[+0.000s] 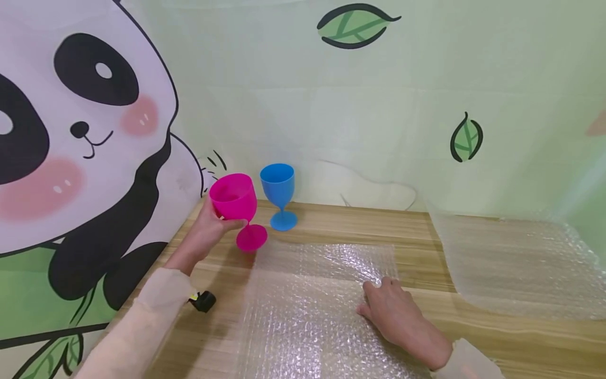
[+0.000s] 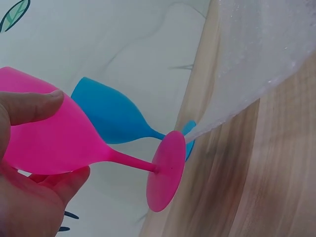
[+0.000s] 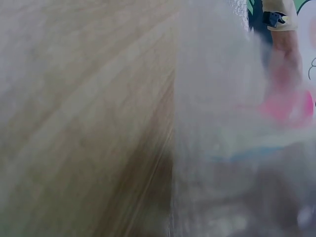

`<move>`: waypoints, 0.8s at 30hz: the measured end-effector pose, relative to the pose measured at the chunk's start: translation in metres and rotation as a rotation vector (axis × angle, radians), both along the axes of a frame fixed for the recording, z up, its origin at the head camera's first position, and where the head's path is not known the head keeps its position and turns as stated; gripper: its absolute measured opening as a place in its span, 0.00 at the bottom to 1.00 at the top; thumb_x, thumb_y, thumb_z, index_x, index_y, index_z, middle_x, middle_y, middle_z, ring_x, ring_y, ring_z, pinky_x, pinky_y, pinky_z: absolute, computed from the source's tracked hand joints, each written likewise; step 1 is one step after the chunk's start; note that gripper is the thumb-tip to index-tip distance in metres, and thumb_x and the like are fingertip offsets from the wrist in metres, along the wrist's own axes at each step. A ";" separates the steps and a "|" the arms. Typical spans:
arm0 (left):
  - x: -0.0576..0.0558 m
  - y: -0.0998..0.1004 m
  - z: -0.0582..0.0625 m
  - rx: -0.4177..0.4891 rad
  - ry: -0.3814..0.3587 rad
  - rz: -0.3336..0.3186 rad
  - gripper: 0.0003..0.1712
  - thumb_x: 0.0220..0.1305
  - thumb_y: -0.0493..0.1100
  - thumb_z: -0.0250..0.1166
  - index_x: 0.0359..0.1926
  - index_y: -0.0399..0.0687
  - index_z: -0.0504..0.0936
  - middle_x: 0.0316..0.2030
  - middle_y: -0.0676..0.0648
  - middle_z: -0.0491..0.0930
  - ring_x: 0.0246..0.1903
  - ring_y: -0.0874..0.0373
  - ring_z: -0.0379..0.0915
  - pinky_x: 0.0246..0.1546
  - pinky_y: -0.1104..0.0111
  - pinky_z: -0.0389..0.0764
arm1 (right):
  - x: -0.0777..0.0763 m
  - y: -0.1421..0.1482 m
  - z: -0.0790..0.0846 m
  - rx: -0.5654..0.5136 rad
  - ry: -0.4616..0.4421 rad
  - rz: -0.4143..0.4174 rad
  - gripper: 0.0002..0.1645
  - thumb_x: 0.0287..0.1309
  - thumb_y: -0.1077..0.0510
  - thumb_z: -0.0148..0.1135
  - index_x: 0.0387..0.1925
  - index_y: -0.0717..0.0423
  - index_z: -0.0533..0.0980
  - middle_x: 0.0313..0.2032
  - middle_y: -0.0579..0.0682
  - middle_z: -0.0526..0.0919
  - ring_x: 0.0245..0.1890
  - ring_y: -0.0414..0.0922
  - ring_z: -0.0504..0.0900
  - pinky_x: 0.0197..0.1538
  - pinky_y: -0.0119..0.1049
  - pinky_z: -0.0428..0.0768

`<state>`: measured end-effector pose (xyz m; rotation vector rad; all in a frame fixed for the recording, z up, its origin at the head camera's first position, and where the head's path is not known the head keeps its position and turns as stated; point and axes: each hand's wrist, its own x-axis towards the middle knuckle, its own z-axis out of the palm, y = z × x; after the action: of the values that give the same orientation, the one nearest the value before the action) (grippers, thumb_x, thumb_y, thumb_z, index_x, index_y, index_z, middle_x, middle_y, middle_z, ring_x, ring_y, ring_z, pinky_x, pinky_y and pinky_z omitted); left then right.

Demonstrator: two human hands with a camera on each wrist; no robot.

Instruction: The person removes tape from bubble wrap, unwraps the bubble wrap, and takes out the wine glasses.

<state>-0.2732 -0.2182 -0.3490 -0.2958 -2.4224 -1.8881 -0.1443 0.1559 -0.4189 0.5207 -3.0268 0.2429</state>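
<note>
My left hand (image 1: 205,231) grips a pink plastic goblet (image 1: 236,197) by its bowl, thumb on one side and fingers on the other. The goblet leans slightly, and its round foot (image 2: 165,170) appears raised off the wood. Just behind it a blue goblet (image 1: 278,184) stands upright on the table. A sheet of clear bubble wrap (image 1: 303,305) lies before me. At its right side my right hand (image 1: 397,316) pinches the wrap with curled fingers, and creases run toward that spot. In the right wrist view the raised wrap (image 3: 222,74) blurs the pink goblet behind it.
Another bubble wrap sheet (image 1: 516,263) lies at the right of the wooden table (image 1: 341,223). A fabric backdrop (image 1: 360,105) with a panda and leaves rises behind the table's far edge and along its left. A small black device (image 1: 204,301) shows at my left wrist.
</note>
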 end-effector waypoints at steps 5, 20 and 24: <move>-0.006 0.000 0.001 -0.004 -0.019 0.028 0.55 0.61 0.28 0.70 0.79 0.48 0.45 0.70 0.39 0.61 0.69 0.42 0.59 0.68 0.49 0.69 | 0.000 0.000 0.000 -0.005 -0.008 -0.003 0.20 0.61 0.45 0.72 0.34 0.55 0.73 0.28 0.59 0.75 0.31 0.55 0.77 0.29 0.52 0.81; -0.022 -0.007 -0.007 -0.001 -0.065 0.099 0.59 0.62 0.31 0.71 0.80 0.49 0.39 0.73 0.38 0.56 0.71 0.41 0.55 0.69 0.49 0.68 | 0.000 0.001 -0.001 -0.003 0.006 -0.005 0.21 0.61 0.45 0.72 0.33 0.55 0.73 0.28 0.58 0.75 0.31 0.55 0.77 0.29 0.52 0.81; -0.027 -0.010 -0.011 0.000 -0.068 0.111 0.60 0.62 0.31 0.71 0.81 0.49 0.38 0.74 0.38 0.56 0.71 0.41 0.55 0.69 0.49 0.68 | 0.000 0.001 -0.002 -0.004 0.016 0.001 0.21 0.62 0.45 0.72 0.33 0.55 0.72 0.27 0.58 0.74 0.30 0.54 0.76 0.28 0.51 0.80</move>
<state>-0.3001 -0.2282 -0.3600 -0.0968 -2.4255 -1.8808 -0.1438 0.1566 -0.4207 0.5209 -3.0096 0.2437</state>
